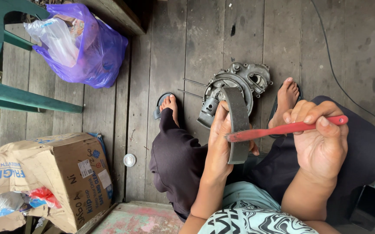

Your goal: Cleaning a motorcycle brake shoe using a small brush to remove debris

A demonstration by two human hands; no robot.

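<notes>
My left hand (219, 145) grips a curved grey brake shoe (238, 123), holding it upright over my lap. My right hand (319, 138) holds a red-handled brush (287, 128) by its handle; the bristle end rests against the face of the brake shoe. Just beyond the shoe, a grey metal engine casing (239, 84) with two thin studs sticking out to the left lies on the wooden floor between my bare feet.
A purple plastic bag (94, 52) sits at the upper left beside green plastic chair legs (5, 93). A torn cardboard box (53, 173) with bags in it stands at the lower left. A small round metal cap (129, 160) lies on the planks. A black cable (339, 78) runs at the right.
</notes>
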